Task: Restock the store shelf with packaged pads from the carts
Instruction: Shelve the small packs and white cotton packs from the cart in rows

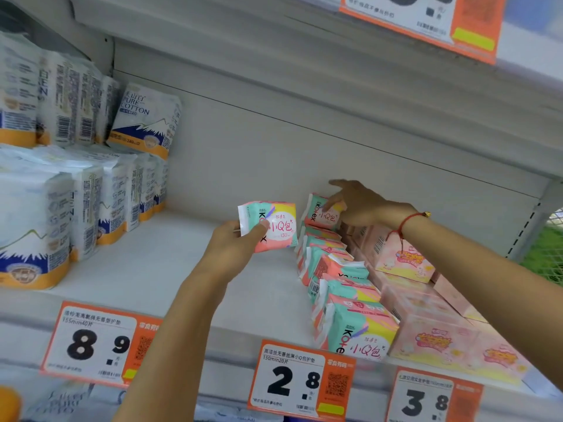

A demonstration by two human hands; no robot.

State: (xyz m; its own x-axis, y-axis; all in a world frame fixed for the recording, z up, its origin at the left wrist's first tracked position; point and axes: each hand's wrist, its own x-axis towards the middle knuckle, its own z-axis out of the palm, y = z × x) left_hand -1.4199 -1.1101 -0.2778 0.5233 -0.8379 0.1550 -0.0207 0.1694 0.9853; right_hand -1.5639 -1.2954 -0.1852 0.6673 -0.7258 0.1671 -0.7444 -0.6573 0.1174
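My left hand (pixel 236 242) grips a small teal, pink and yellow pad pack (pixel 275 225) by its left edge and holds it upright above the white shelf board (pixel 158 269). To its right a row of the same packs (pixel 338 275) runs from the back of the shelf to the front edge. My right hand (pixel 359 205) rests on the rearmost pack (pixel 318 216) of that row, fingers laid over its top and face, index finger stretched out to the left.
Stacks of white and blue cotton pad packs (pixel 70 208) fill the shelf's left side. Pink boxes (pixel 426 306) stand right of the row. Orange price tags (pixel 300 380) hang along the front edge. An upper shelf (pixel 304 56) overhangs. A bare shelf stretch lies between the stacks and the row.
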